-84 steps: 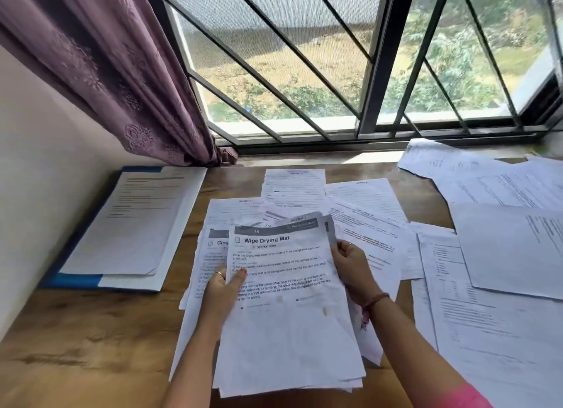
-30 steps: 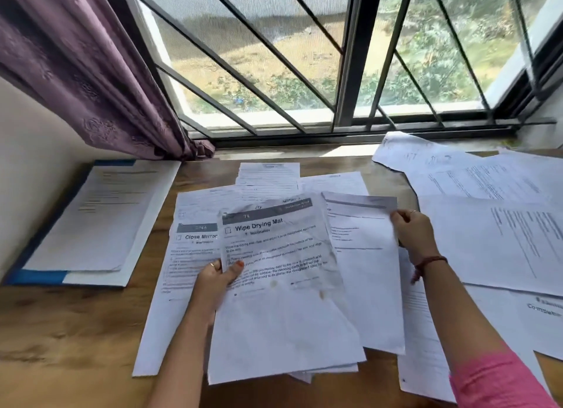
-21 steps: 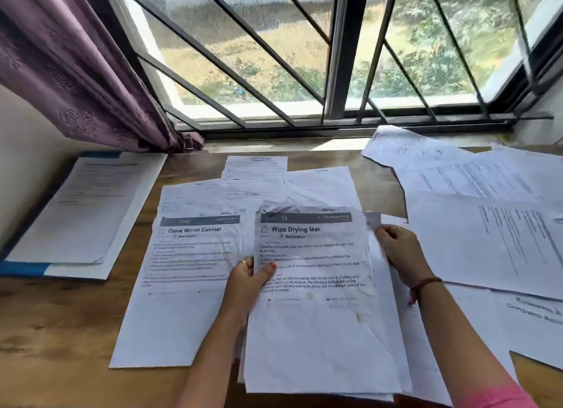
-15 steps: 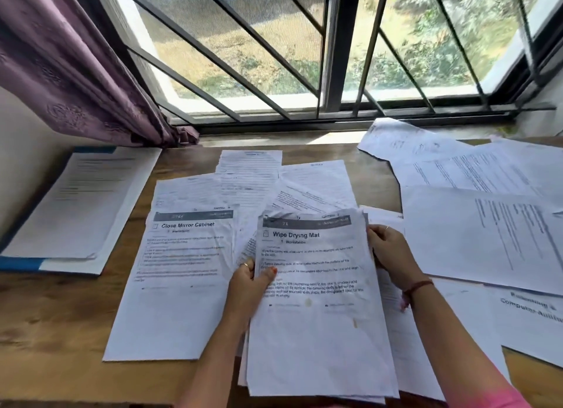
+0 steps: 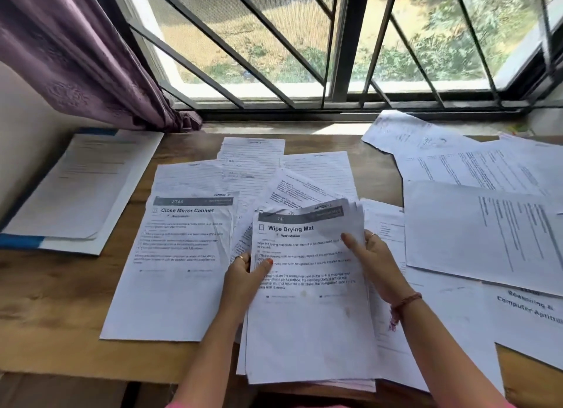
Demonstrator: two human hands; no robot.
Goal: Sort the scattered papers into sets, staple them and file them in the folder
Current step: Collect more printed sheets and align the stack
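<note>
Holding stack (image 5: 307,310) – left hand (image 5: 246,281) pinches left edge, right hand (image 5: 373,263) grips right | long axis toward window | folder (image 5: 23,241) far left, probably left hand nearer

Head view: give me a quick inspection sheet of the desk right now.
Surface: wooden table, mostly papered over.
Job's things: "Wipe Drying Mat" stack held at centre; "Close Mirror Cabinet" sheet flat to its left; blue folder far left with sheets on it; no stapler seen.
Clutter: loose papers overlapping on the right.
Hands: left hand and right hand grip the stack's edges.
Cables: nothing seen.
Surroundings: barred window, purple curtain.
</note>
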